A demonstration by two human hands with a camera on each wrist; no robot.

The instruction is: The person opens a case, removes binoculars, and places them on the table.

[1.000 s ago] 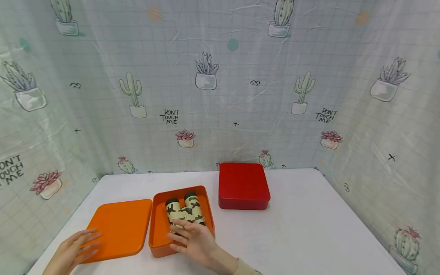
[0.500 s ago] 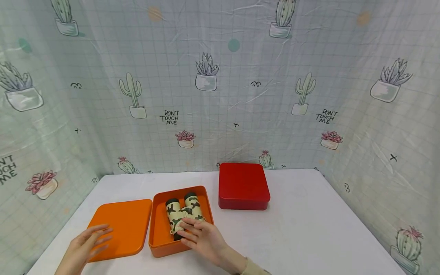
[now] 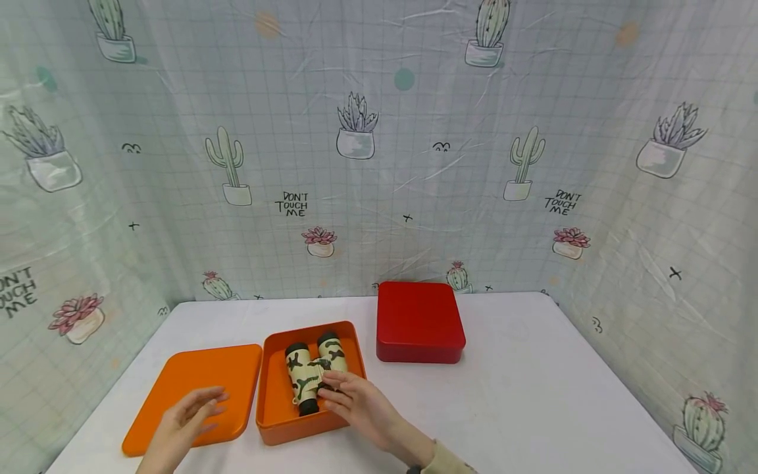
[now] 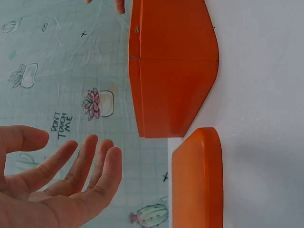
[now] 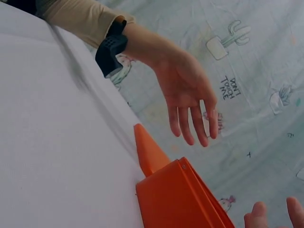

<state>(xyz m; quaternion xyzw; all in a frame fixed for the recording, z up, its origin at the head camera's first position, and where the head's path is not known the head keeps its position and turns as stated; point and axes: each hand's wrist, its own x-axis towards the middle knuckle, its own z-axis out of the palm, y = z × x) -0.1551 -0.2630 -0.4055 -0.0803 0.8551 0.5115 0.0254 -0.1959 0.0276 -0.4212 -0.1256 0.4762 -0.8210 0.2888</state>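
Camouflage binoculars lie inside an orange box, which stands uncovered on the white table. My right hand hovers over the box's right side, its fingers overlapping part of the binoculars in the head view. To the left, a flat orange lid lies beside the box. Over that lid hangs my left hand, fingers relaxed and holding nothing. In the left wrist view the left hand is raised above the lid, near the box wall.
A red closed box stands at the back, right of the orange box. White table surface extends to the right. A cactus-print curtain encloses the back and sides.
My left hand has moved right across the lid, toward the orange box. My right hand has shifted slightly right, showing more of the binoculars' left barrel. Box, lid and binoculars stay put.
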